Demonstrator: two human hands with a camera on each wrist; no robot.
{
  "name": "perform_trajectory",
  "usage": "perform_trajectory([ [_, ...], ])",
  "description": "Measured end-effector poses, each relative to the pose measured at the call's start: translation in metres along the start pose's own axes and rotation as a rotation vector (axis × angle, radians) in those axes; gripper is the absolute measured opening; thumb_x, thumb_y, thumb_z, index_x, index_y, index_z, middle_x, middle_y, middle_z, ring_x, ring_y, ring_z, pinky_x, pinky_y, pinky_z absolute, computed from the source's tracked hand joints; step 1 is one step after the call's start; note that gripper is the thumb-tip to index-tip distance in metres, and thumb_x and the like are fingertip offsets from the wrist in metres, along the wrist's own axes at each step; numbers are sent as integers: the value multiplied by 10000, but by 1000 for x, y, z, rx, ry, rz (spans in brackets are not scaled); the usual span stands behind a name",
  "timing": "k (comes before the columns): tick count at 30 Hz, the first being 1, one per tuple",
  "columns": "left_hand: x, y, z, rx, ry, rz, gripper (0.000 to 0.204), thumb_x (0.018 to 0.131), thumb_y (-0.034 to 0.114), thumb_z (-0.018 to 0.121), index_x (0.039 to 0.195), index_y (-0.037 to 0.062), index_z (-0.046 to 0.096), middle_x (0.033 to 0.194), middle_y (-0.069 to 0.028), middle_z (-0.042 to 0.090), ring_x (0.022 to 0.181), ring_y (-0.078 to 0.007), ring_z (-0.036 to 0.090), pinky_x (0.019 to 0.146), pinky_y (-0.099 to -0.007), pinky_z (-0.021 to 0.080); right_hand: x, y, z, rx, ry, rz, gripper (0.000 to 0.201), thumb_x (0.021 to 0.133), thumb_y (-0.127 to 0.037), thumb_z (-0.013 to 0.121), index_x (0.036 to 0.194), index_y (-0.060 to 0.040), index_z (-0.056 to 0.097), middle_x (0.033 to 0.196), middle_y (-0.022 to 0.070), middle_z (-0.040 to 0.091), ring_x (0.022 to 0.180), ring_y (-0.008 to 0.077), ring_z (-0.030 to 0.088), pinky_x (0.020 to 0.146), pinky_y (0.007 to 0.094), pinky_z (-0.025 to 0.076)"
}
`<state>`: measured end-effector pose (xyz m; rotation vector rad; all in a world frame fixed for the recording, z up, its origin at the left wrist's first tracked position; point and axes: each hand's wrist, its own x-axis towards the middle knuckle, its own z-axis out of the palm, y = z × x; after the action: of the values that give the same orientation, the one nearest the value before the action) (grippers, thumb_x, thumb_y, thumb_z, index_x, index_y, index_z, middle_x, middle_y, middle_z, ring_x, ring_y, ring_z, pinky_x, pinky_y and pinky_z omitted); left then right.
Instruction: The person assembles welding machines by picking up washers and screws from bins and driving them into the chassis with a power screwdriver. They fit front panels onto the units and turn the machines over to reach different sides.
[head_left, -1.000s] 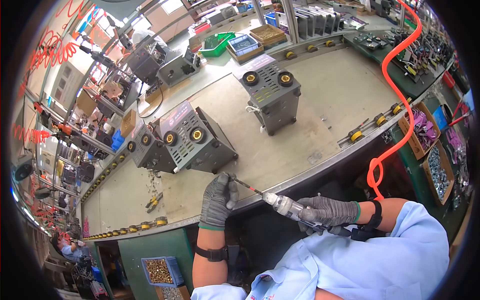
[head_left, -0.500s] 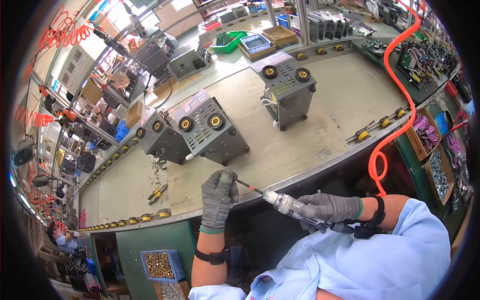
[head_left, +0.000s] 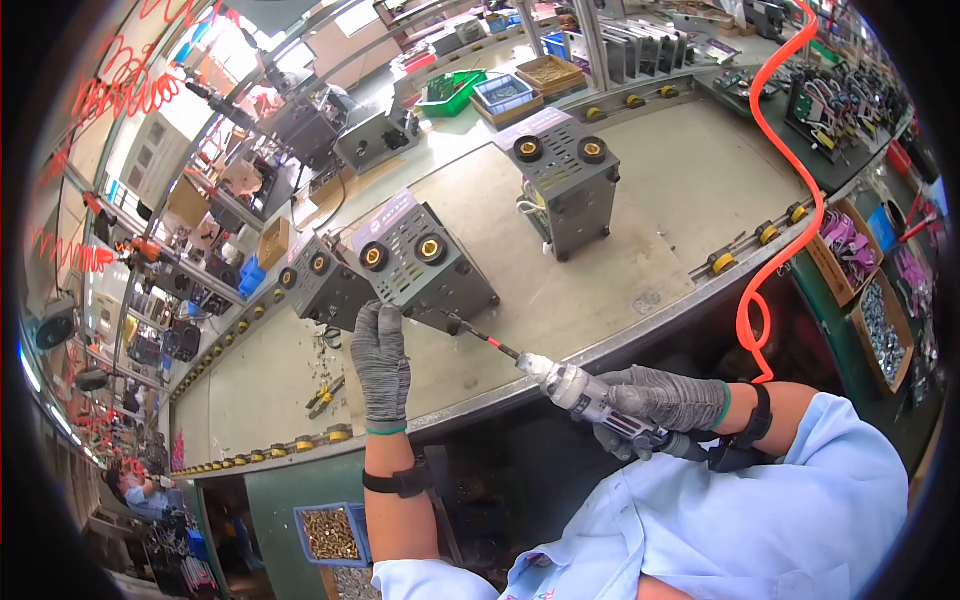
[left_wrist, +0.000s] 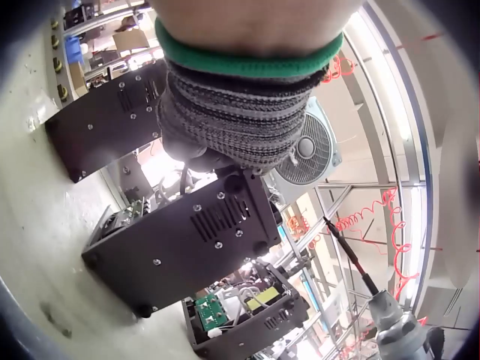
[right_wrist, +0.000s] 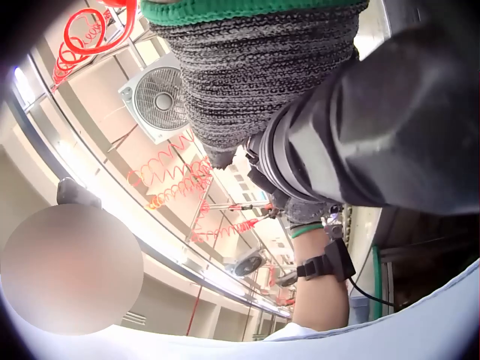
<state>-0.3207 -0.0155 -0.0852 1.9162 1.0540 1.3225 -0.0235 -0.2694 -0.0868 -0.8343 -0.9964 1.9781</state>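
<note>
Head view: left hand point(head_left: 381, 370), now off the driver point(head_left: 582, 394), perhaps touches a case point(head_left: 448, 288).

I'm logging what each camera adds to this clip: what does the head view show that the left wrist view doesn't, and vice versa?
Only the head view shows the yellow-handled pliers on the table and the blue bin of brass-coloured pieces.
Only the left wrist view shows the green circuit board inside an open-sided unit.
Both show the gloved left hand, the driver and dark metal units.
</note>
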Motion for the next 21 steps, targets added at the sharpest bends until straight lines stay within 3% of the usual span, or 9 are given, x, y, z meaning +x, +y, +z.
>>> perform_trajectory([
  [2, 4, -9, 1, -66, -31, -26, 317, 1041, 378, 672, 1085, 65, 652, 823, 80, 540, 654, -7, 406, 562, -202, 341, -3, -2, -1, -42, 14, 4, 692, 932, -706, 629, 1189, -65, 587, 866, 92, 689, 707, 157, 711, 523, 273, 585],
  [6, 8, 17, 12, -186, -104, -88, 350, 1024, 405, 692, 1044, 58, 655, 830, 65, 552, 704, -25, 433, 622, -209, 368, 1, 5, -1, -37, 52, 24, 725, 926, -718, 626, 1186, -43, 576, 869, 95, 689, 703, 155, 711, 519, 273, 586],
  [9, 8, 13, 16, -182, -179, -133, 359, 1025, 392, 689, 1119, 46, 668, 863, 70, 544, 717, -26, 406, 619, -213, 357, 7, 3, 6, -47, 61, 25, 731, 933, -712, 618, 1196, -32, 570, 877, 97, 688, 705, 154, 711, 519, 273, 585],
  [12, 15, -5, 19, -198, -175, -103, 351, 1030, 391, 683, 1107, 49, 670, 856, 62, 547, 703, -25, 404, 608, -214, 354, 16, -3, 12, -115, 96, 36, 724, 946, -703, 600, 1213, -31, 562, 879, 95, 683, 711, 152, 709, 521, 273, 583],
  [15, 14, -9, 23, -411, -125, -212, 321, 1003, 416, 721, 1075, 117, 627, 700, 67, 473, 535, -14, 375, 449, -194, 284, 29, 0, 16, -92, 112, 13, 712, 954, -705, 577, 1207, -39, 564, 855, 84, 664, 700, 147, 694, 520, 275, 578],
  [19, 11, -4, 22, -510, -173, -261, 321, 1007, 413, 716, 1087, 117, 623, 692, 75, 457, 529, -13, 353, 447, -202, 276, 43, 0, 22, -94, 123, 0, 686, 961, -705, 573, 1163, -49, 561, 836, 75, 652, 679, 134, 677, 516, 276, 575],
  [21, 11, 0, 21, -549, -191, -283, 302, 1003, 350, 737, 1077, 82, 620, 787, 47, 520, 582, -17, 399, 495, -197, 308, 44, 1, 24, -79, 137, 10, 678, 963, -701, 575, 1155, -52, 557, 834, 74, 652, 676, 130, 675, 516, 275, 574],
])
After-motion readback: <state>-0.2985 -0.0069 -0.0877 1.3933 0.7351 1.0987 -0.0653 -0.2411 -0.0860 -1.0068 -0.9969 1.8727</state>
